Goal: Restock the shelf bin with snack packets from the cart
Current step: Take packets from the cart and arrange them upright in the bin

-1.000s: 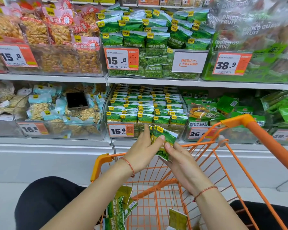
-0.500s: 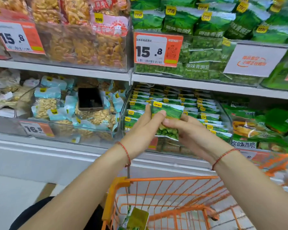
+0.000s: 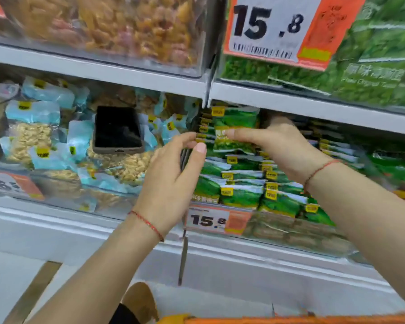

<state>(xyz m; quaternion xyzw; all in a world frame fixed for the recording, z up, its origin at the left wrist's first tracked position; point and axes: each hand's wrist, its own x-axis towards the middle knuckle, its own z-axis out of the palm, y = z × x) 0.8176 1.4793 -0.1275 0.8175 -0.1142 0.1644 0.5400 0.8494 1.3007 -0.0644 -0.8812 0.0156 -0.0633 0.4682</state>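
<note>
A green snack packet (image 3: pixel 235 123) stands upright deep in the clear shelf bin (image 3: pixel 290 230), above rows of the same green packets (image 3: pixel 241 195). My right hand (image 3: pixel 278 146) holds it, thumb across its front and fingers behind. To the packet's left, my left hand (image 3: pixel 171 181) is at the bin's left edge with its fingers relaxed and apart, holding nothing. Only the cart's orange rim (image 3: pixel 290 320) shows, along the bottom edge.
A dark phone (image 3: pixel 117 129) lies on blue nut packets in the neighbouring bin (image 3: pixel 56 190) to the left. The shelf board above (image 3: pixel 313 106) hangs low over the green bin. A 15.8 price tag (image 3: pixel 208 220) is on the bin's front.
Both hands rose from over the cart and reached into the bin with the packet. My left hand has let go of it; the right still holds it. The view moved closer.
</note>
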